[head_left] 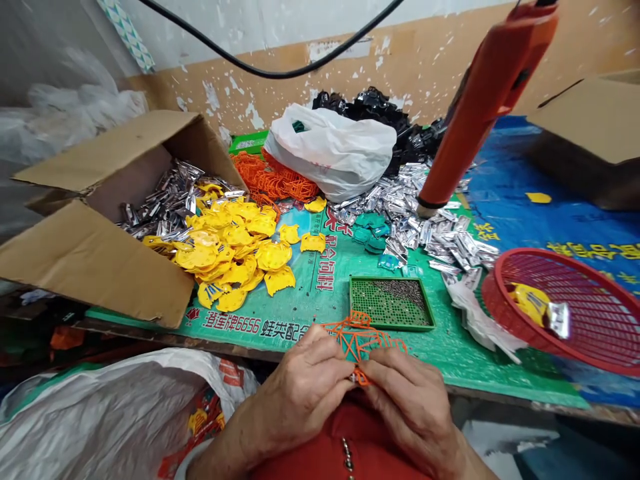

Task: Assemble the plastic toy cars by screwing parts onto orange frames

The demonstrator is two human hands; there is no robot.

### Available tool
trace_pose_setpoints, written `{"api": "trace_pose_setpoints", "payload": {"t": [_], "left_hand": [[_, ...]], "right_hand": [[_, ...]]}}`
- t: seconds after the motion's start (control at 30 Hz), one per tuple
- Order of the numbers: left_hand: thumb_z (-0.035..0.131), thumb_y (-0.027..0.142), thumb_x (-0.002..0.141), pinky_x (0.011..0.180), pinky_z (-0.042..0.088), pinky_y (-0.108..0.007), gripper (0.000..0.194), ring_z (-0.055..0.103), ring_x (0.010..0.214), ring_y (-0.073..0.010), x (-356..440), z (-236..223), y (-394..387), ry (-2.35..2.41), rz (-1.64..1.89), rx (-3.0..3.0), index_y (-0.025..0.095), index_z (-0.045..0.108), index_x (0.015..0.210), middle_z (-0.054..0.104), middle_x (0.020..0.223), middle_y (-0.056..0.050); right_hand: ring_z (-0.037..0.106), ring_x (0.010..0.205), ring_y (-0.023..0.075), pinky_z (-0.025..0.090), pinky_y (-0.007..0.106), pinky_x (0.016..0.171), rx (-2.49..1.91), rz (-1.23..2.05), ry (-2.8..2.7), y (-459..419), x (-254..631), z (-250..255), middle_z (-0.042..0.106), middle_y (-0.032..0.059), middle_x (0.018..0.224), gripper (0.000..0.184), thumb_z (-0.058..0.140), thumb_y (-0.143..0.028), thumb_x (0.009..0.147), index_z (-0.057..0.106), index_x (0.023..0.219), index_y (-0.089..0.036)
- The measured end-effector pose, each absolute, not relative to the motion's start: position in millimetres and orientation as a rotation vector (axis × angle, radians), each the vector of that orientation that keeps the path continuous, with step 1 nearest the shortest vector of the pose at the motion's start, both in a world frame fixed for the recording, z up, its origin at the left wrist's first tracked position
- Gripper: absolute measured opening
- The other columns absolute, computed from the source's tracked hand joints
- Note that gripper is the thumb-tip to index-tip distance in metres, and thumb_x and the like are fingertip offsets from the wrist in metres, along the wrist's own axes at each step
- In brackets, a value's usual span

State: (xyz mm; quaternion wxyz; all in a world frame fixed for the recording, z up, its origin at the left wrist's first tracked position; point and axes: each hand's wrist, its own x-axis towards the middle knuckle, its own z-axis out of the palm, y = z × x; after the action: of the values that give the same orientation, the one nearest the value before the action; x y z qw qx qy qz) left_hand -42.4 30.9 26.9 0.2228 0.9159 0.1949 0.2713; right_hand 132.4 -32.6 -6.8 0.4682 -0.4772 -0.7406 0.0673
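My left hand (313, 373) and my right hand (407, 387) meet at the table's front edge. Both are closed, pinching an orange plastic lattice piece (359, 339) between thumbs and fingers. Its open framework spreads out over the table beyond my fingertips. A small shiny bit shows at the pinch, too small to name. Just past the piece lies a green perforated tray (393, 327) with many tiny dark screws (405, 293) heaped toward its right side. Above the table, to the right, hangs a red-orange electric screwdriver (483, 110), its tip pointing down.
Yellow plastic parts (240, 247) spill beside an open cardboard box (100, 260) of silvery parts. Behind are an orange lattice pile (270, 177), a white bag (330, 150) and black parts (375, 107). Silvery pieces (420, 233), dark green pieces (370, 230) and a red basket (590, 267) lie rightward.
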Motion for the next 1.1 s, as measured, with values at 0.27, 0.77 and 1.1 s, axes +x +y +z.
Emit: {"api": "trace_pose_setpoints", "payload": {"t": [0.27,0.77,1.1], "left_hand": [[0.046,0.002,0.089,0.083,0.045,-0.034,0.018,0.048,0.081,-0.0181,-43.9,33.6,28.9,0.501,0.555,2.623,0.011,0.061,0.092,0.059,0.083,-0.006],[0.06,0.008,0.086,0.076,0.043,-0.03,0.011,0.056,0.079,-0.0152,-52.8,18.0,37.1,0.698,0.953,2.295,0.018,0.063,0.09,0.066,0.083,-0.002],[0.058,0.01,0.084,0.095,0.028,-0.051,0.011,0.047,0.108,-0.0291,-47.9,37.6,31.0,0.93,0.633,2.607,0.02,0.063,0.086,0.068,0.098,-0.003]], "right_hand": [[0.057,0.059,0.0116,0.042,0.023,0.054,-1.2,0.156,-1.849,-32.5,135.5,-12.3,0.064,0.0035,0.069,0.013,0.054,-0.013,0.089,0.067,0.087,-0.016],[0.051,0.067,0.0151,0.038,0.028,0.058,-1.234,0.222,-1.978,-16.5,149.4,22.5,0.066,0.0036,0.077,0.011,0.056,-0.02,0.091,0.067,0.092,-0.018],[0.043,0.063,0.0156,0.026,0.031,0.058,-1.272,0.143,-2.078,-17.9,142.8,14.8,0.061,0.0025,0.066,0.021,0.052,-0.015,0.091,0.063,0.073,-0.016]]}}
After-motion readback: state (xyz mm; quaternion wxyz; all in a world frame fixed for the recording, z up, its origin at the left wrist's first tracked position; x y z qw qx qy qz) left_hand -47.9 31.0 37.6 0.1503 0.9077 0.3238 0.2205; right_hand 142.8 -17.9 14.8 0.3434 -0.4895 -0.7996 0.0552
